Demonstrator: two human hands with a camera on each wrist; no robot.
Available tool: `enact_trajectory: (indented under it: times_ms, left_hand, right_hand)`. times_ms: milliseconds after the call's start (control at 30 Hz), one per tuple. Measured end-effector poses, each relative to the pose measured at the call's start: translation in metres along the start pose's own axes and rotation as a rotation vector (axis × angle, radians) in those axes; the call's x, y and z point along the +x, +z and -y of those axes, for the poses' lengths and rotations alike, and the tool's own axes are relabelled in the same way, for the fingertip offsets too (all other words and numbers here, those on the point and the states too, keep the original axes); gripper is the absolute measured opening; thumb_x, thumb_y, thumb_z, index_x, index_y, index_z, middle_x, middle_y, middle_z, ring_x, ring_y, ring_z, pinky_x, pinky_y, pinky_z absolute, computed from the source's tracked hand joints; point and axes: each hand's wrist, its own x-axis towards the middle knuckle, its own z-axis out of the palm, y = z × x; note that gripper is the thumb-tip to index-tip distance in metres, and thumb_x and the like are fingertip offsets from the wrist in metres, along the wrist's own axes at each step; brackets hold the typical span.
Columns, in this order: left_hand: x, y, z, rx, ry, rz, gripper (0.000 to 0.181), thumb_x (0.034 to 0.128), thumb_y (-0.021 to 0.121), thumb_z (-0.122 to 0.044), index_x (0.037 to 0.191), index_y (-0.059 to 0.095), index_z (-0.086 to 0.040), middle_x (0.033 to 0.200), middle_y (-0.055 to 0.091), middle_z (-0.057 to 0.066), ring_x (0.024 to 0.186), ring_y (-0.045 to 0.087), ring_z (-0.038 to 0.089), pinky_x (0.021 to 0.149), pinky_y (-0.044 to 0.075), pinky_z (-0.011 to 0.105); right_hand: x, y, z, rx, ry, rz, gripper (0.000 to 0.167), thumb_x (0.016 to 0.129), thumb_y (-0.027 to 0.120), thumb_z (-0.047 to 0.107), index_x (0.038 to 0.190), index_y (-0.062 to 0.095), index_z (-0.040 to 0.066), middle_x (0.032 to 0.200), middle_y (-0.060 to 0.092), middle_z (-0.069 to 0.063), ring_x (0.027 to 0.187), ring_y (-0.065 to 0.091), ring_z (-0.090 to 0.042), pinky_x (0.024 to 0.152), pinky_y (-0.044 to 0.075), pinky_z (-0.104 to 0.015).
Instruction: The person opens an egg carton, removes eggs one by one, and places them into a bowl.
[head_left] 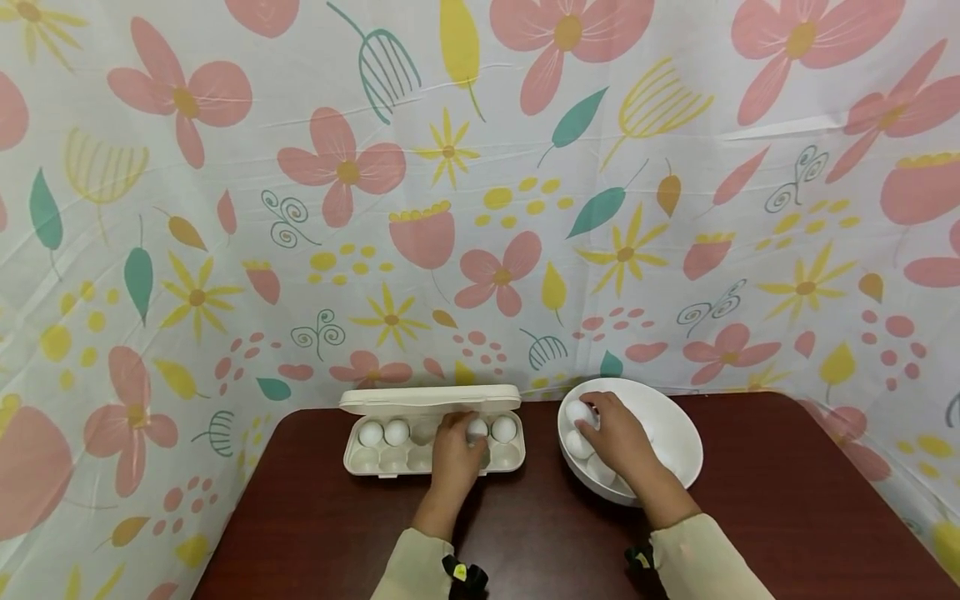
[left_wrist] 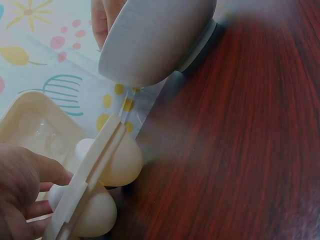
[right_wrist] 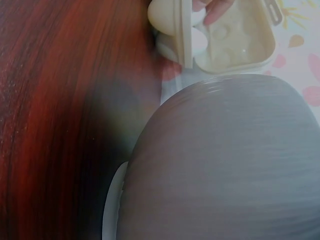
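A cream egg carton (head_left: 364, 459) stands with its lid (head_left: 427, 398) raised. White eggs sit in its back row: two at the left end, including one egg (head_left: 397, 432), and one egg (head_left: 504, 429) at the right end. My left hand (head_left: 454, 454) reaches over the carton, its fingers and thumb around another egg (head_left: 476, 428) in the back row; the hand hides some cups. To the right, my right hand (head_left: 621, 433) reaches into a white bowl (head_left: 684, 425) and pinches an egg (head_left: 580, 412) at its left side. More eggs, one egg (head_left: 577, 444) among them, lie below that hand.
Both containers stand near the back of a dark red-brown wooden table (head_left: 540, 537). A floral-printed cloth (head_left: 480, 208) hangs right behind them. In the right wrist view, the bowl's outer wall (right_wrist: 225, 165) blocks the right hand from sight.
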Motion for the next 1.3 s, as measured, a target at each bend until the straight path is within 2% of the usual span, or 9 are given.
enact_trajectory:
  times_ms: [467, 1300]
  left_hand:
    - [0.0, 0.0039, 0.0041, 0.042, -0.001, -0.033, 0.04, 0.0739, 0.078, -0.002, 0.114, 0.074, -0.001, 0.112, 0.068, 0.018, 0.105, 0.066, 0.036, 0.092, 0.054, 0.047]
    - [-0.0019, 0.004, 0.0018, 0.061, -0.019, -0.036, 0.039, 0.0751, 0.081, -0.001, 0.114, 0.074, -0.003, 0.113, 0.068, 0.016, 0.107, 0.065, 0.035, 0.094, 0.053, 0.047]
  right_hand:
    - [0.0042, 0.0042, -0.006, -0.018, 0.026, 0.03, 0.04, 0.09, 0.073, 0.015, 0.125, 0.062, -0.002, 0.116, 0.068, -0.022, 0.105, 0.065, -0.039, 0.09, 0.051, -0.054]
    - [0.0027, 0.0057, -0.0046, -0.042, 0.069, 0.072, 0.041, 0.087, 0.073, 0.017, 0.123, 0.065, -0.001, 0.114, 0.07, -0.023, 0.101, 0.066, -0.04, 0.086, 0.052, -0.054]
